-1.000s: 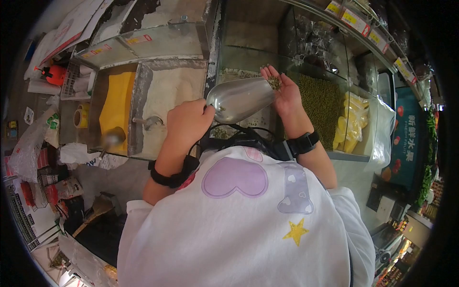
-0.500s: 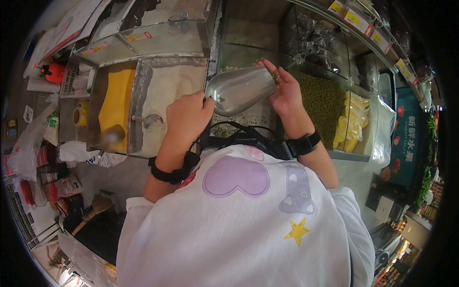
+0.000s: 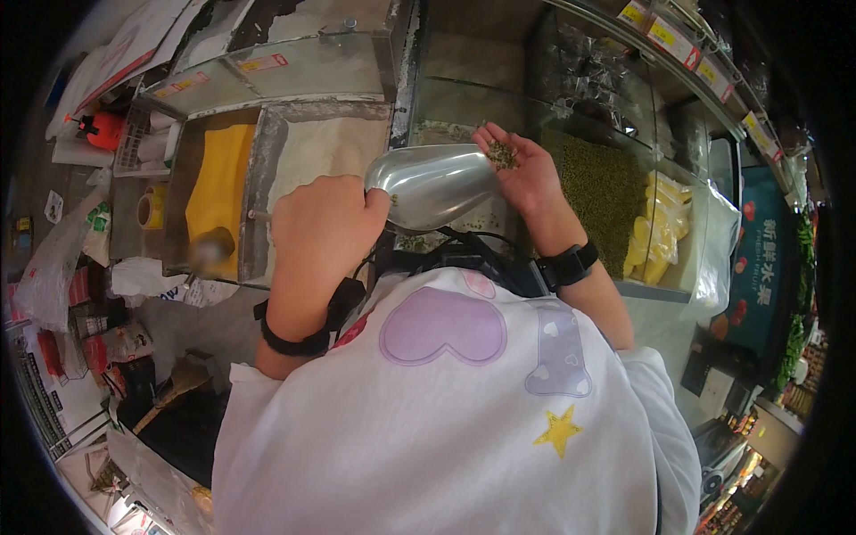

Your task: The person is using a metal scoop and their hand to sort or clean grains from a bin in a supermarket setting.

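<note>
My left hand (image 3: pixel 323 223) is wrapped round the handle end of a shiny metal scoop (image 3: pixel 437 185), whose wide mouth points toward my other hand. A few green beans remain inside, close to the handle. My right hand (image 3: pixel 528 178) is cupped palm up at the scoop's mouth, fingers slightly curled, with a small heap of mung beans (image 3: pixel 503 155) lying in it. Beneath the scoop is a glass-walled bin (image 3: pixel 464 134) with scattered beans on its floor. The handle itself is mostly hidden by my left fingers.
Right of my hands, a bin holds many mung beans (image 3: pixel 593 183), beside yellow packets (image 3: pixel 658 227). On the left are bins of white powder (image 3: pixel 325 147) and yellow grain (image 3: pixel 217 178). Glass partitions (image 3: pixel 481 94) and price-tagged shelf edges (image 3: pixel 669 40) stand around.
My left hand and the scoop have shifted left and slightly down. The scoop's mouth has drawn back from my right palm, where the heap of beans now shows clearly.
</note>
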`<state>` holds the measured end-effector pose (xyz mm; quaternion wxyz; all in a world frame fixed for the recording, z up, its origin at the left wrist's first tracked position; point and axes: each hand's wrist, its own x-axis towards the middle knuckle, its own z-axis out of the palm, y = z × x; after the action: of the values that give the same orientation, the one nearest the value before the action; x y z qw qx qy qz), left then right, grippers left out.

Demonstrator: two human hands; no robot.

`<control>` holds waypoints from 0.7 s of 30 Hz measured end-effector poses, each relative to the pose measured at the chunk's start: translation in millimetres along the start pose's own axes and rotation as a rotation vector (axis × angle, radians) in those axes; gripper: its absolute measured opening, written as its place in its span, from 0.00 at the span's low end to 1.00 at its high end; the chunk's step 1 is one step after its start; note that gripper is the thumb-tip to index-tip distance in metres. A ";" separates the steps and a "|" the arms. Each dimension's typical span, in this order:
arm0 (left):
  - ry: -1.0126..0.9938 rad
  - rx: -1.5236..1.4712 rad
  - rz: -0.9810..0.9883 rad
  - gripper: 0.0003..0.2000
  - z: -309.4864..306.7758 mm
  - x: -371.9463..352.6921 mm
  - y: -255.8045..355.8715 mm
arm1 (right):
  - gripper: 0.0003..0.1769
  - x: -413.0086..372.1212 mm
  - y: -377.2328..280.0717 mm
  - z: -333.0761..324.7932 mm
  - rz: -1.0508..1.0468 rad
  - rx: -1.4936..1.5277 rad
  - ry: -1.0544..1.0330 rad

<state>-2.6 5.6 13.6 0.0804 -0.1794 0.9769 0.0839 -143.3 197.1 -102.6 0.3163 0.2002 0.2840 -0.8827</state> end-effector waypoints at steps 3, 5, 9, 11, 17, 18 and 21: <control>0.007 -0.009 0.015 0.17 -6.1 -2.4 5.2 | 0.20 -3.0 2.8 5.0 0.057 0.020 0.022; 0.020 0.017 0.022 0.17 -9.5 -2.2 9.6 | 0.21 -3.6 3.8 6.7 0.080 0.024 0.031; 0.057 0.051 0.039 0.17 -4.3 8.6 10.1 | 0.21 -1.2 5.7 7.6 0.104 -0.025 0.007; 0.064 0.050 0.057 0.16 -1.3 11.7 9.8 | 0.21 -2.3 4.1 7.8 0.105 0.030 0.024; 0.146 -0.031 0.078 0.16 26.0 23.0 7.2 | 0.21 -2.3 3.0 6.1 -0.011 -0.011 0.092; 0.169 -0.068 0.074 0.16 30.9 24.4 6.4 | 0.21 -2.9 2.1 5.6 -0.032 0.014 0.079; 0.137 -0.069 0.064 0.16 37.5 20.0 4.9 | 0.22 -4.5 0.6 6.5 -0.039 0.043 0.035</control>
<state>-18.1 10.6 -25.9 0.0042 -0.1559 0.9819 0.1073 -140.7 194.7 -95.5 0.2897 0.2170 0.2742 -0.8910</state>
